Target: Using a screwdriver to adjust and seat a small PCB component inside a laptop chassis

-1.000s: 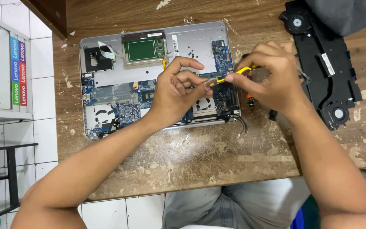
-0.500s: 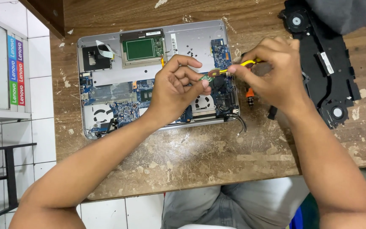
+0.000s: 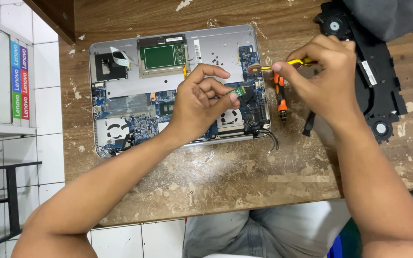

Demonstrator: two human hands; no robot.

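Head view: worn wooden table [image 3: 244, 181] with flaking pale patches, opened laptop chassis [image 3: 178, 91] lying flat on it, bottom cover off. Silver-grey shell, blue circuit boards along its near half and right edge, green-topped rectangular module [image 3: 161, 56] at the far middle, black square recess far left with a white ribbon cable beside it. Black plastic cover with round fan holes [image 3: 374, 81] lies on the table to the right of the chassis, dark grey cloth over its far end. Left hand [image 3: 199, 107] rests over the chassis's near-right area, fingers curled, thumb and fingertips pinched on a small green circuit card [image 3: 237, 91] held just above the blue board. Right hand [image 3: 328, 76] hovers just right of the chassis's far-right corner, closed around a yellow-handled tool [image 3: 295, 62], tip pointing toward the chassis edge. Orange-and-black screwdriver [image 3: 280, 98] lies on the table just right of the chassis, under the right hand. Hands apart.
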